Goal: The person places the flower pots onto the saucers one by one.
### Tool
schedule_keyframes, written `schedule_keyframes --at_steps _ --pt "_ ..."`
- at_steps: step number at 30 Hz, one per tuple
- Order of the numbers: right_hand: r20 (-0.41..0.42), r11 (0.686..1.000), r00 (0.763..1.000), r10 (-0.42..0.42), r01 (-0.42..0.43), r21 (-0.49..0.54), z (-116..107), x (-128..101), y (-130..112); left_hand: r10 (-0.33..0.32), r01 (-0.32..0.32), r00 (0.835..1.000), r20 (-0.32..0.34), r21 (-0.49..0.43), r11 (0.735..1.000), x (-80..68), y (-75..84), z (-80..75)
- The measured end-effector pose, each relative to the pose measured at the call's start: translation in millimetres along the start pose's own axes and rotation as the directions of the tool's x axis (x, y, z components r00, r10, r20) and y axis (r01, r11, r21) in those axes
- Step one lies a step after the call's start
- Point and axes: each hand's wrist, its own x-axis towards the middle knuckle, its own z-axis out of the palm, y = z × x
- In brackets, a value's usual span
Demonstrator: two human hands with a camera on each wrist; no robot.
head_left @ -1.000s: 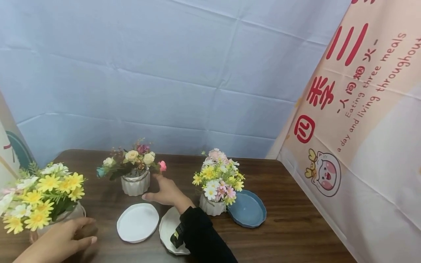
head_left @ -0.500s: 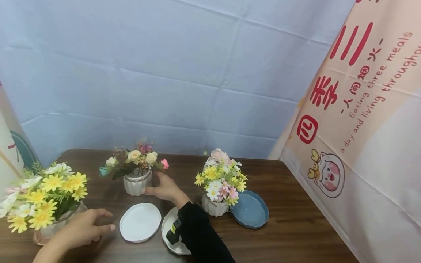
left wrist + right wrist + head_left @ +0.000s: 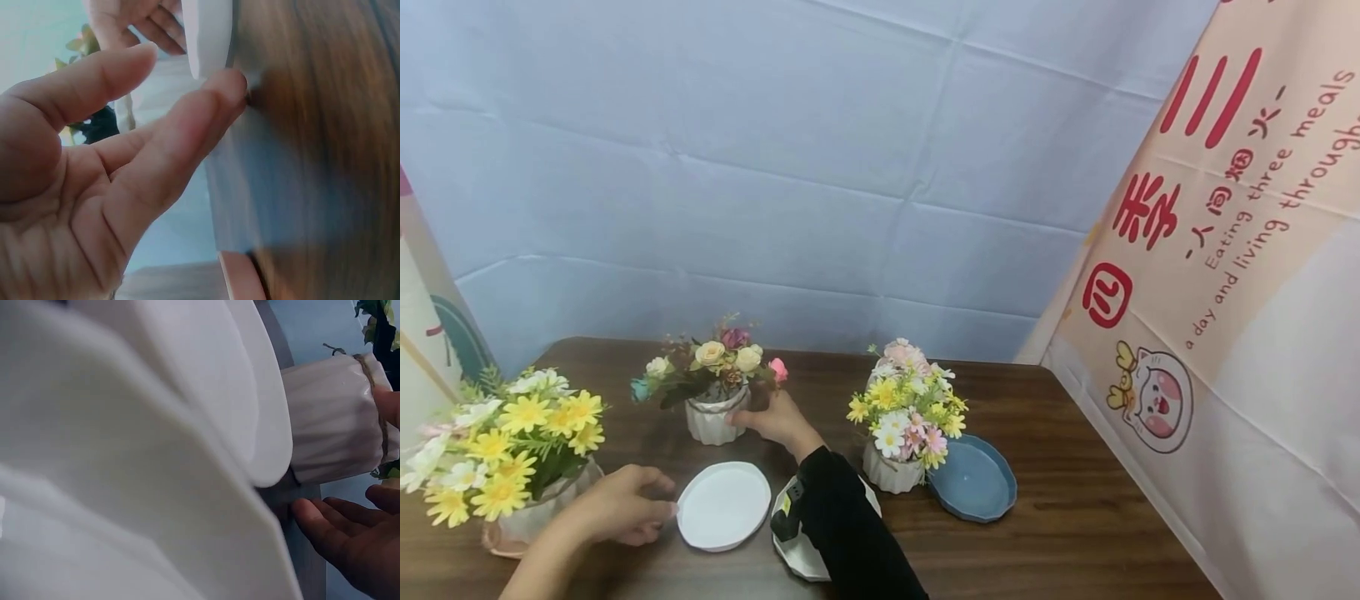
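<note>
My right hand point(image 3: 781, 419) is at the right side of a white pot point(image 3: 713, 422) of cream, purple and pink artificial flowers point(image 3: 718, 360). In the right wrist view its thumb touches the pot near the twine-tied rim, while the fingers point(image 3: 331, 531) lie extended beside the pot, seemingly apart from it. My left hand point(image 3: 621, 508) is at the left edge of a round white plate point(image 3: 724, 507), thumb and fingers spread. In the left wrist view its fingertips point(image 3: 225, 87) are close to the plate's edge; whether they touch it I cannot tell.
A pot of yellow and white daisies point(image 3: 512, 442) stands on a pinkish plate point(image 3: 501, 543) at left. Under my right sleeve point(image 3: 850, 525) lies a cream plate point(image 3: 805, 560). Further right, another flower pot point(image 3: 891, 467) stands beside a blue plate point(image 3: 976, 479). A cloth point(image 3: 737, 167) hangs behind the table.
My right hand has come up against the pot, its thumb now on the pot's side. My left hand has moved right, from beside the daisies to the white plate's edge.
</note>
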Motion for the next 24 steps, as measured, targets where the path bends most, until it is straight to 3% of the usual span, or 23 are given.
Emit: schedule_keyframes --at_steps 2,7,13,20,24 --pt "-0.009 1.000 1.000 -0.002 0.003 0.028 -0.1 0.8 -0.7 -0.008 0.008 1.000 0.006 -0.015 1.000 2.5 1.4 1.7" --pt "-0.053 0.999 0.998 0.015 -0.017 -0.034 4.5 0.8 -7.7 -0.060 0.060 0.998 -0.006 -0.014 0.998 9.2 6.8 4.1" --pt "-0.087 0.999 0.996 0.029 -0.031 -0.025 12.6 3.4 -13.9 -0.065 0.065 0.998 -0.020 0.023 0.998 16.6 11.1 5.9" --pt "-0.077 0.975 0.978 0.194 -0.201 -0.094 17.2 7.3 -17.7 -0.078 0.078 0.997 -0.025 0.020 0.997 19.5 9.0 7.6" --pt "-0.079 0.961 0.974 0.214 -0.225 -0.160 17.8 8.6 -18.1 -0.084 0.085 0.996 -0.026 0.021 0.996 19.4 6.3 8.8"
